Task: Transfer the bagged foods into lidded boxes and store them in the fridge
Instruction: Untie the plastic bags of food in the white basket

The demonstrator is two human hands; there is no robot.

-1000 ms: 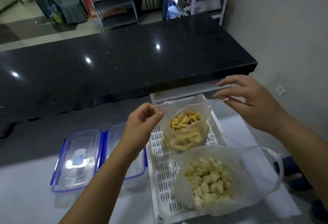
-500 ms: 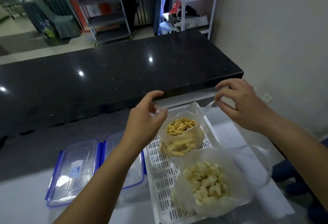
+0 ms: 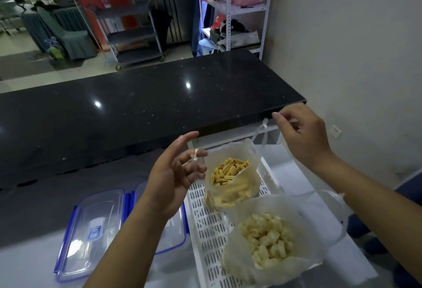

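A thin clear bag of yellow strips (image 3: 230, 178) stands open in a white slotted tray (image 3: 205, 226). My left hand (image 3: 175, 173) holds the bag's left handle loop, fingers spread. My right hand (image 3: 301, 134) pinches the bag's right handle, pulled up and to the right. In front of it, a second open bag of pale chunks (image 3: 267, 242) rests in the same tray. Two clear boxes with blue-clipped lids (image 3: 91, 230) lie shut side by side to the left of the tray, the right one partly behind my left forearm.
A black stone counter (image 3: 137, 105) runs across behind the tray, raised above the white worktop (image 3: 27, 265). A beige wall (image 3: 354, 48) closes the right side. Shelving and a trolley stand in the room beyond.
Both hands have spread the strip bag's handles apart, the right hand drawing its handle up and right. The camera has tilted up and moved closer.
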